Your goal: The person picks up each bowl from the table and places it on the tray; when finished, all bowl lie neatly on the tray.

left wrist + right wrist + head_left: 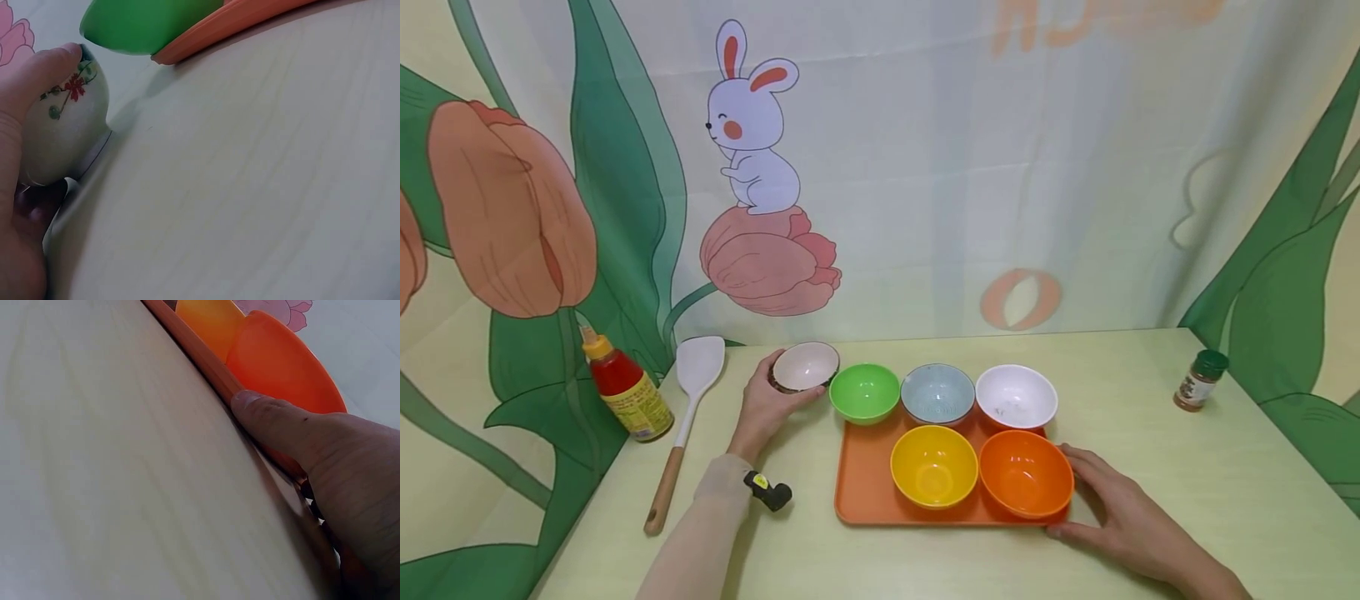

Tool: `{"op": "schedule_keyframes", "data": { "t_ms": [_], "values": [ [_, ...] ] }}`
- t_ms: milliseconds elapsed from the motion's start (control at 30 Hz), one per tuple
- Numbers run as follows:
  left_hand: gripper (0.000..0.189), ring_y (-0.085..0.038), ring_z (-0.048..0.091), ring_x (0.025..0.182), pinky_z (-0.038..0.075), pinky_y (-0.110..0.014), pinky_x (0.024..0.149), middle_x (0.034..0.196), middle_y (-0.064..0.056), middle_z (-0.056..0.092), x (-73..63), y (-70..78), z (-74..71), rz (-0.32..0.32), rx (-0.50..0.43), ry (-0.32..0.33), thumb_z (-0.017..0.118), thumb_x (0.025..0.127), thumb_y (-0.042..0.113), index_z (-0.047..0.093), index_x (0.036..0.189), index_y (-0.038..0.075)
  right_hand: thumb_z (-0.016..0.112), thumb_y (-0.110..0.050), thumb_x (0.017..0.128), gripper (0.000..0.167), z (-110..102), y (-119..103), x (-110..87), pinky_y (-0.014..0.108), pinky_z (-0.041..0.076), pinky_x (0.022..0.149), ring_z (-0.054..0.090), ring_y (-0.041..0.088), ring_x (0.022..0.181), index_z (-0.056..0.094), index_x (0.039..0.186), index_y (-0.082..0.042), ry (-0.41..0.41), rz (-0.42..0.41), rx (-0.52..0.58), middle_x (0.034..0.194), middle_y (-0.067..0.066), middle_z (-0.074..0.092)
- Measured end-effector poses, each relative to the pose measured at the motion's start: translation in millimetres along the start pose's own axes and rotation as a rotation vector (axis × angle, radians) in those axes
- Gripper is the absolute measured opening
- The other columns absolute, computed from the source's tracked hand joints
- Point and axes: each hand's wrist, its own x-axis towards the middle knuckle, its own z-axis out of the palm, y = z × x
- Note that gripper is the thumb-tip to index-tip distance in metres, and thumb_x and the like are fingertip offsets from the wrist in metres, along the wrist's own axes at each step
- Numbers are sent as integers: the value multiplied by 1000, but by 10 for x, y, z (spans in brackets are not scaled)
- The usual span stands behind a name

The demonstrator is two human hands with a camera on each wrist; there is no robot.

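Observation:
My left hand [765,408] grips a small pale bowl [806,367], thumb at its near side and fingers around the far left. Red flowers and green leaves decorate the outside of this bowl [69,119] in the left wrist view, its foot close to the table. Just to its right, a green bowl [864,394] sits at the orange tray's [861,500] back left corner. At the tray's front right corner, my right hand [1123,517] holds the edge, the thumb [269,415] against the rim and the fingers beside the orange bowl [1027,475].
Also on the tray are a grey-blue bowl [937,395], a white bowl [1017,397] and a yellow bowl [934,468]. A white spatula [688,408] with a wooden handle and a red sauce bottle [628,390] are at left. A green-capped spice jar [1200,381] stands far right.

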Motion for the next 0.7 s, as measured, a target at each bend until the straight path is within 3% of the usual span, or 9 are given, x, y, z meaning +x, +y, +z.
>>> {"op": "schedule_keyframes", "data": {
  "t_ms": [200, 400, 700],
  "values": [
    [113, -32, 54, 149, 47, -50, 127, 164, -12, 54, -32, 4, 25, 0, -15, 82, 106, 76, 39, 44, 166, 14, 84, -75, 85, 102, -9, -4, -4, 63, 52, 116, 51, 47, 153, 57, 160, -11, 9, -7, -5, 169, 18, 50],
    [110, -31, 54, 149, 47, -49, 127, 163, -12, 55, -63, 109, -19, 25, -44, 128, 106, 76, 35, 46, 165, 15, 84, -75, 85, 103, -12, -18, -13, 66, 51, 116, 51, 48, 153, 57, 160, -10, 11, -12, 0, 170, 19, 49],
    [108, -32, 53, 151, 48, -47, 127, 165, -11, 53, -245, 375, -93, 41, -57, 79, 105, 77, 32, 46, 166, 16, 85, -74, 85, 104, -14, -21, -10, 65, 53, 116, 50, 49, 153, 56, 160, -9, -4, 7, 2, 170, 20, 49]
  ]
}}
